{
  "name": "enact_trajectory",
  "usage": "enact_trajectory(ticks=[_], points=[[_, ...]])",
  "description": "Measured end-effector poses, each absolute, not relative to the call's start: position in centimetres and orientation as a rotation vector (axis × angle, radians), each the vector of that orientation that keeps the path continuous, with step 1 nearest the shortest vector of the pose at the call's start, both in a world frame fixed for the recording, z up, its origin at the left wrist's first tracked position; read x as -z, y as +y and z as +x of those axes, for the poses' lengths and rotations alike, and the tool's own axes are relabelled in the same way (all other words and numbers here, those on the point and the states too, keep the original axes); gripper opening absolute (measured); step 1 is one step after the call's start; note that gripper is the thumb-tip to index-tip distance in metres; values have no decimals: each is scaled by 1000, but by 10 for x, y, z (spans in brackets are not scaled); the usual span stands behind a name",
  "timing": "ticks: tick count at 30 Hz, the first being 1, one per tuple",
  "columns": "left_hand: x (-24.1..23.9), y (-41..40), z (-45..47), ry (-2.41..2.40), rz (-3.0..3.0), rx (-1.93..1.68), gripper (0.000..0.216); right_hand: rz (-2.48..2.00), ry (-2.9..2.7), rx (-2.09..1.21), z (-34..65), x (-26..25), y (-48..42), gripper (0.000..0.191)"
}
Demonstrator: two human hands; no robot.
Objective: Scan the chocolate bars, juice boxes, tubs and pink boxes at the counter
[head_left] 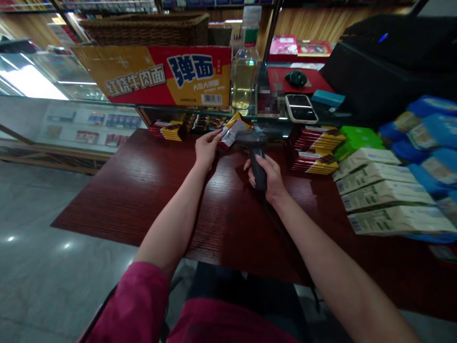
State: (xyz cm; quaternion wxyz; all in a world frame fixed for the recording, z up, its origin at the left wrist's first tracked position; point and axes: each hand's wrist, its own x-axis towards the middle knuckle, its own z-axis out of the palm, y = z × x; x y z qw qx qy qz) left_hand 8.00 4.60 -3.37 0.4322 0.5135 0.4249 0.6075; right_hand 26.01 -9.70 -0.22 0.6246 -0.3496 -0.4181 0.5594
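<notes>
Counter [143,186]: we see dark wood under both hands.
Carton [150,76]: beyond the left hand.
Left hand [207,148]: pinching a packet [234,130].
Bottle [244,78]: beyond, between both hands.
Right hand [273,176]: wrapped round a scanner [257,159].
Stacked packets [314,150], pale boxes [389,193]: right of that hand.

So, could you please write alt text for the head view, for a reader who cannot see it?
A person's left hand holds a red-and-yellow packet near the handheld scanner gripped in the right hand, over a wooden table. Similar packets are stacked to the right, beside pale boxes; a carton and bottle stand behind.
</notes>
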Motion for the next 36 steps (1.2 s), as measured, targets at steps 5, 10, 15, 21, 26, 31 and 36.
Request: enact_trajectory(ticks=[5,10,15,21,26,31,36], points=[[29,37,81,1118,1250,-1485,27,-814,-931,-1315,260,-2,-101,46],[17,33,61,1127,1509,-1686,22,-807,-868,-1348,267,0,-103,44],[-5,25,-2,1478,1893,-1876,15,-813,-844,-1370,271,2,-101,42],[-10,27,-94,1744,2239,-1688,16,-851,-845,-1365,267,-3,-105,36],[-4,48,-131,1821,2318,-1440,22,-908,-909,-1364,265,-7,-108,34],[3,64,-141,1924,2320,-1312,38,-949,-863,-1407,265,-10,-109,32],[7,68,-142,1903,2348,-1186,55,-973,-912,-1441,268,-9,-108,34]])
